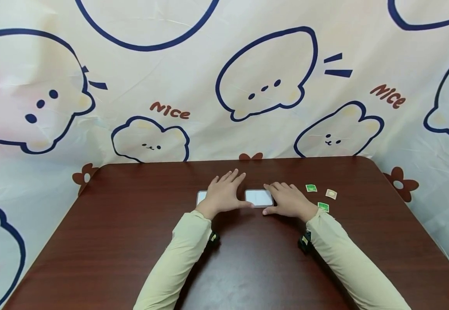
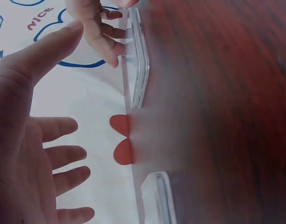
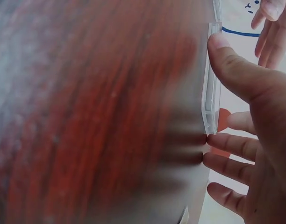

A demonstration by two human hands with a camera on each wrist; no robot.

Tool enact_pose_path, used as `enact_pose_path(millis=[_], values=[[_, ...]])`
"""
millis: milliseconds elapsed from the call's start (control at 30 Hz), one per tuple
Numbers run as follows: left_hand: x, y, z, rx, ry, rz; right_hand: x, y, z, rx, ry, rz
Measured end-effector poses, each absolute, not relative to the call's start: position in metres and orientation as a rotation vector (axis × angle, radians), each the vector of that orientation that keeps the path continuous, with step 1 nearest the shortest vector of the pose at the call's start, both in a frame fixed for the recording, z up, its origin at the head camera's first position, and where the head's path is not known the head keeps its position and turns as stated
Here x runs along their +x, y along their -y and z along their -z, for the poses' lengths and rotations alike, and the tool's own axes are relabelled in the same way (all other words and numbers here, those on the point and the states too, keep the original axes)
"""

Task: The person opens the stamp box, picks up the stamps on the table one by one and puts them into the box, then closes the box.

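Two flat, clear-edged white cases lie on the dark wooden table. My left hand [image 1: 223, 196] is spread over the gap between them, partly covering the left case [image 1: 201, 196]; its thumb reaches to the near left corner of the right case [image 1: 259, 198]. No object is in its grasp in the left wrist view. Around the right end of that right case is my right hand [image 1: 291, 201], thumb on the near side and fingers extended on the far side. In the right wrist view, the thumb [image 3: 222, 46] overlaps the case's edge [image 3: 209, 88]; whether it touches cannot be told.
Right of my right hand lie two small green cards, one farther back [image 1: 311, 188] and one by the wrist [image 1: 323, 207], plus a beige card [image 1: 331, 194]. A printed cloth [image 1: 209, 137] hangs along the back edge of the table [image 1: 123, 241].
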State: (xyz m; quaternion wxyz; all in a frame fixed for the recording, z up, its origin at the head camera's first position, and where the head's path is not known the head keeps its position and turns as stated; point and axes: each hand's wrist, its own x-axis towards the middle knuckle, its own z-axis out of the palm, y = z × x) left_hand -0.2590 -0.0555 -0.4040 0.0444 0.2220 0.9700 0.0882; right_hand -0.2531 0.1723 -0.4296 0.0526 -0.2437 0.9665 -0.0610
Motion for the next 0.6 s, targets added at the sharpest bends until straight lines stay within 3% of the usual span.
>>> enact_pose_path(millis=[600], values=[[-0.265, 0.052, 0.414, 0.720, -2.876, -0.343, -0.259, -0.169, 0.428, -0.698, -2.904, 0.144]])
